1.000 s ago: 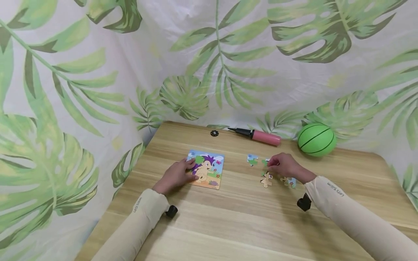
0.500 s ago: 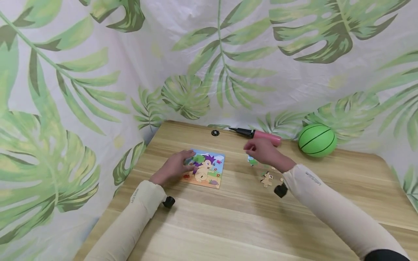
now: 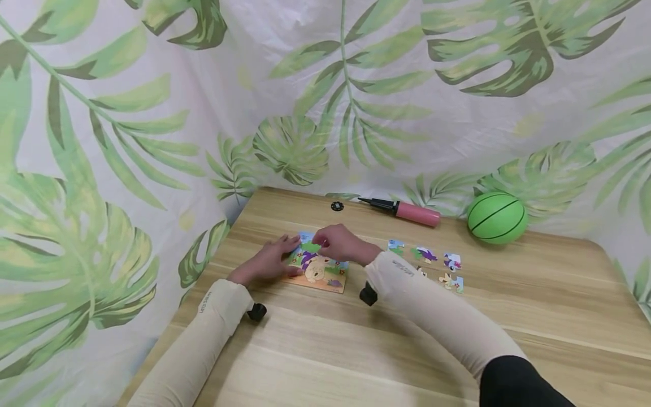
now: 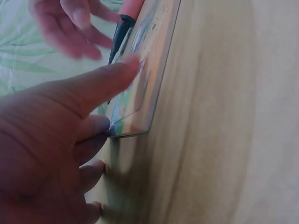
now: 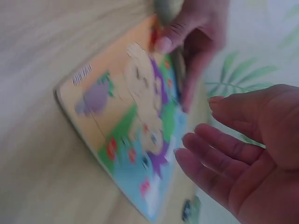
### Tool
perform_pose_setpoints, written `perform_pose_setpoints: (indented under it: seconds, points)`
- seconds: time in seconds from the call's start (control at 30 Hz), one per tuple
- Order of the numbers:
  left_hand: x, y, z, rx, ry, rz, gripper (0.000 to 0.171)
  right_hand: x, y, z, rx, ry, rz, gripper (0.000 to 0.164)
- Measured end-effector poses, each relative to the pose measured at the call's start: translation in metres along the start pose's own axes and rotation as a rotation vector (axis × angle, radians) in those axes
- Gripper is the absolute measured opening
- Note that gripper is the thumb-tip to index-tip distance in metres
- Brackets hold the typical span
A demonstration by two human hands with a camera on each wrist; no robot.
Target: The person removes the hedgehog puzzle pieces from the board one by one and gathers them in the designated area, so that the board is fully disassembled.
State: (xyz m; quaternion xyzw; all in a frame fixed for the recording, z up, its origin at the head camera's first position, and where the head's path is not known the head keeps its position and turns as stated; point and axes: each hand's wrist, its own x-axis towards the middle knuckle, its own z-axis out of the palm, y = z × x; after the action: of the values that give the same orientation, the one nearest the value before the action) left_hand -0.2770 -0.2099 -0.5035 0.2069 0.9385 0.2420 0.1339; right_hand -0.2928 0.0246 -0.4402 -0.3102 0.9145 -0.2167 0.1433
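Currently I see left grip (image 3: 267,261) fingers apart, touching left edge of hedgehog puzzle (image 3: 319,271); right grip (image 3: 344,244) loosely apart above, loose pieces (image 3: 426,254) on worktop (image 3: 325,333).

Pale cloth (image 3: 244,102), green leaf print (image 3: 289,148), hangs creased behind wood-grain table (image 3: 305,350) and along left side; table's far right corner rounded; light soft.

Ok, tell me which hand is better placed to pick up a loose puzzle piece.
The right hand, probably: it is nearer the loose pieces and looks empty in its wrist view. The left hand, at the left edge of the puzzle board, would likely reach across it.
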Motion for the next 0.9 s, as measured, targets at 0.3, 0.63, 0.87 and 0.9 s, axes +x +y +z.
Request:
perform_pose_setpoints:
  seconds: [0.3, 0.63, 0.87, 0.9]
  points:
    - [0.0, -0.002, 0.005, -0.077, 0.016, 0.05, 0.092, 0.022, -0.015, 0.03, -0.099, -0.014, 0.07, 0.02]
    - [-0.005, 0.0, 0.011, -0.085, -0.006, 0.024, 0.091, 0.035, -0.013, 0.047, -0.023, -0.007, 0.216, 0.014]
    - [-0.004, 0.002, 0.006, -0.057, 0.014, 0.012, 0.091, 0.036, -0.009, 0.04, 0.098, 0.082, 0.205, 0.01]
    - [-0.004, 0.002, 0.007, -0.054, 0.008, 0.006, 0.091, 0.034, -0.008, 0.037, 0.112, 0.097, 0.193, 0.008]
